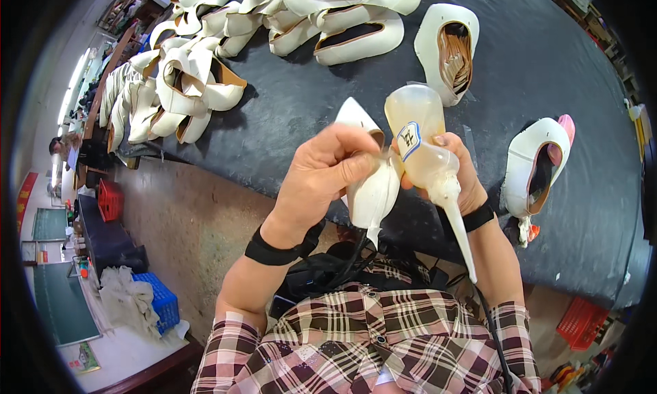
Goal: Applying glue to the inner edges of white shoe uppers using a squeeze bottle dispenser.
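My left hand (321, 168) pinches a white shoe upper (373, 199) by its edge, thumb against bent fingers. The upper hangs in front of me near the table's front edge, its tan lining showing at the opening. Close beside it, my right hand (471, 182) is closed round a translucent squeeze bottle (414, 110) with yellowish contents and a blue-edged label. The bottle is tilted, and its long white nozzle (460, 237) points down toward me. Some right fingertips are hidden behind the bottle and upper.
A dark-covered table (547, 72) stretches ahead. White shoe uppers (181, 86) lie heaped at the left and back. One upper (428, 42) holds brown strips; another (517, 165) lies at the right beside something pink. Red crates (578, 323) and a blue crate (157, 301) stand lower down.
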Motion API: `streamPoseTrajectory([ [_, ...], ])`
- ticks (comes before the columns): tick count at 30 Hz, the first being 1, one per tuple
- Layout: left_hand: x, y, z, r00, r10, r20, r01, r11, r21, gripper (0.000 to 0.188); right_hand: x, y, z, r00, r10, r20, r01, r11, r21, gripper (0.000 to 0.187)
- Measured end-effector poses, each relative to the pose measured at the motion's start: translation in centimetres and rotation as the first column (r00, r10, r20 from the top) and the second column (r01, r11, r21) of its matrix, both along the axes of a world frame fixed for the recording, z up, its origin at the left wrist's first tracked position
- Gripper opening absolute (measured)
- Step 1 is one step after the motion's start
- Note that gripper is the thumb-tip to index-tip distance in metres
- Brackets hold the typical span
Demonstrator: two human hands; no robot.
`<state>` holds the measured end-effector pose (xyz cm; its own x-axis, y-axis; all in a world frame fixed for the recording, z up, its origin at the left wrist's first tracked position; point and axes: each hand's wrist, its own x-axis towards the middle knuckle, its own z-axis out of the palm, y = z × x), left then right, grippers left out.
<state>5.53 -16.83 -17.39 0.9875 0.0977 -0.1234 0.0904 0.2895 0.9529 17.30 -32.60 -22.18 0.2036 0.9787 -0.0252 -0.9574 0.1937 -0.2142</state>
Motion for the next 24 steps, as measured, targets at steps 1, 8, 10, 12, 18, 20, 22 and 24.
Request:
streamPoseTrajectory([
  [1,0.1,0.2,-0.1,1.0,0.009,0.001,-0.009,1.0,0.0,0.018,-0.3,0.1,-0.1,0.996,0.002,-0.095,-0.002,1.0,-0.01,0.04],
  [8,-5.0,4.9,1.1,0.971,0.241,0.007,-0.21,0.834,0.509,0.031,-0.6,-0.2,0.3,0.992,-0.114,-0.058,0.11,0.991,-0.082,0.038],
  [10,-7.0,4.3,-0.7,0.988,0.144,-0.059,-0.102,0.887,0.45,0.043,-0.8,0.1,0.1,0.988,-0.118,-0.099,0.111,0.991,-0.072,0.038],
  [12,-7.6,3.0,-3.3,0.998,0.045,-0.053,-0.029,0.961,0.274,0.063,-1.0,0.8,-0.1,0.991,-0.011,-0.131,0.014,1.0,0.019,0.038],
  [18,-3.4,-0.7,-2.4,0.964,0.26,-0.053,-0.265,0.926,-0.268,0.051,-2.4,1.4,-0.5,0.999,-0.02,-0.044,0.014,0.992,-0.126,0.038],
  [20,-3.2,-0.6,-3.0,0.961,0.271,-0.063,-0.276,0.899,-0.34,0.047,-2.8,1.2,-0.8,0.998,-0.051,-0.036,0.045,0.99,-0.137,0.038],
  [22,-3.2,-0.1,-3.0,0.96,0.27,-0.075,-0.277,0.871,-0.405,0.045,-3.3,0.8,-1.3,0.986,-0.15,0.077,0.164,0.956,-0.243,0.039],
  [24,-3.1,0.3,-2.4,0.962,0.271,-0.026,-0.262,0.897,-0.355,0.046,-2.8,-0.9,-1.1,0.951,-0.242,0.191,0.287,0.921,-0.263,0.041],
])
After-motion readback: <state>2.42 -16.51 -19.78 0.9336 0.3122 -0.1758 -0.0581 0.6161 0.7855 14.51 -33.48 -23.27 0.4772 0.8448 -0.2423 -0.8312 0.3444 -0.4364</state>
